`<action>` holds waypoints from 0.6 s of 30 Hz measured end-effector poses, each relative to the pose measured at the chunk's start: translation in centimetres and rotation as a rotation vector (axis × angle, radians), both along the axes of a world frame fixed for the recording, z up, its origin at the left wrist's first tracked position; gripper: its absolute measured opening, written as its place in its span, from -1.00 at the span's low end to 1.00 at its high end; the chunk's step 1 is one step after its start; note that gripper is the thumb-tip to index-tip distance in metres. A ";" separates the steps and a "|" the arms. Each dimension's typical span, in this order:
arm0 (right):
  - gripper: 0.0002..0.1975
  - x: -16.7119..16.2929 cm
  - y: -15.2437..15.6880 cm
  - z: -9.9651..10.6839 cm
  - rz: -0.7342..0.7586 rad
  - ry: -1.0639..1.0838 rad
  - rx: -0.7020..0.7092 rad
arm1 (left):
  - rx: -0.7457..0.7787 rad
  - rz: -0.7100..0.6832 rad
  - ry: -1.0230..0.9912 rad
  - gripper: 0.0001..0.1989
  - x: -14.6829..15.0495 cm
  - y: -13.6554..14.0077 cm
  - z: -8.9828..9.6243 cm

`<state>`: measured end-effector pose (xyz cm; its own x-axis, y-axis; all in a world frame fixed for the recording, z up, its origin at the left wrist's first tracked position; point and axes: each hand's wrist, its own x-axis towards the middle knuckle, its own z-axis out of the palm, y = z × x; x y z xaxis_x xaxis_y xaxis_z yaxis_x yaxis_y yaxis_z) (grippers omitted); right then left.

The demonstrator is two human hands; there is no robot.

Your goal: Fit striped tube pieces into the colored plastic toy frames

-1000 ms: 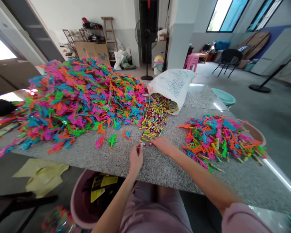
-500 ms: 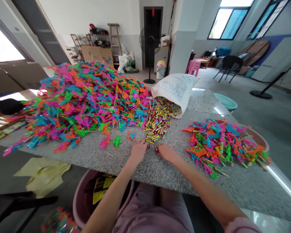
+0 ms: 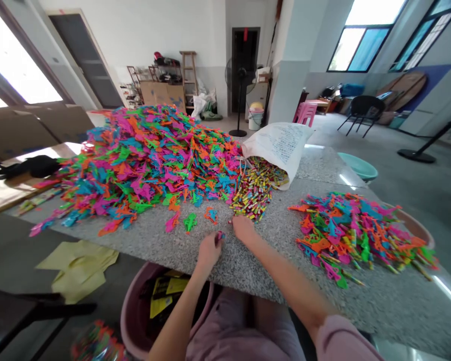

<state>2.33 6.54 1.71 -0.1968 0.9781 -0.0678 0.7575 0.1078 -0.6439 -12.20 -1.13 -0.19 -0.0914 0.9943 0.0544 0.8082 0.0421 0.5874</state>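
My left hand (image 3: 209,250) is closed near the table's front edge, pinching a small dark pink and blue piece (image 3: 220,235) that looks like the end of a short printed tube. My right hand (image 3: 243,229) is just ahead and to the right, fingers curled at the near edge of a heap of short yellow and red printed tubes (image 3: 252,193). A small reddish tube end (image 3: 230,221) shows at its fingertips. Left of the hands, an orange and blue plastic piece (image 3: 211,215), a green one (image 3: 190,222) and a pink one (image 3: 172,221) lie apart on the stone table.
A large mound of coloured plastic pieces (image 3: 154,160) covers the table's left. The tubes spill from a white sack (image 3: 281,145). At right lies a smaller pile of plastic pieces with tubes (image 3: 346,225). A pink tub (image 3: 130,311) stands below the front edge.
My left hand has drawn back toward me and slightly left, with the small piece in its fingers. My right hand has moved left to the edge of the tube heap. The view has shifted slightly.
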 end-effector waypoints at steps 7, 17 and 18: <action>-0.67 1.6 -4.4 -3.3 -0.103 0.565 -0.090 | 0.062 0.050 -0.186 -0.85 4.3 0.2 -0.9; -0.59 3.6 -6.1 -5.1 -0.338 0.908 0.021 | 0.056 -0.192 -0.502 -0.57 7.4 -1.4 -2.3; -0.56 3.8 -6.3 -5.1 -0.346 0.911 0.036 | 0.036 -0.225 -0.581 -0.58 7.0 -1.6 -2.3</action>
<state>6.09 0.28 -3.35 0.1393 0.9903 -0.0011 -0.0356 0.0039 -0.9994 -5.15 -2.72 -2.54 0.0954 0.9911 0.0925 0.3431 -0.1199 0.9316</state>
